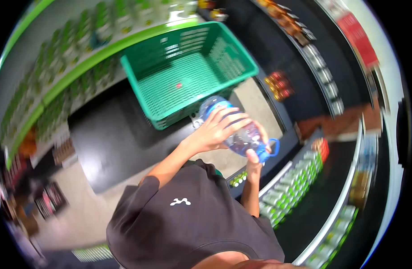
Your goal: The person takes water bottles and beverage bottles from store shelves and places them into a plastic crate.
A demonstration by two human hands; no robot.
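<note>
A large clear plastic water bottle [244, 140] with a blue cap and a blue carry loop is held tilted in front of my chest, cap end toward the lower right. Across its upper side lies my left hand [217, 129], fingers wrapped over the body. Near the cap end, my right hand [254, 165] grips the neck and shoulder, thumb on the near side. Just beyond the bottle's base is a green plastic basket [170, 120] with slotted walls. A small red spot [179, 85] shows on its floor.
The basket rests partly over a dark table [120, 130]. Shelves of green-and-white packages [82, 31] run along the upper left. Dark shelves on the right hold red-and-gold cans [279, 85] and rows of green-white items [293, 186]. Much of the surroundings is blurred.
</note>
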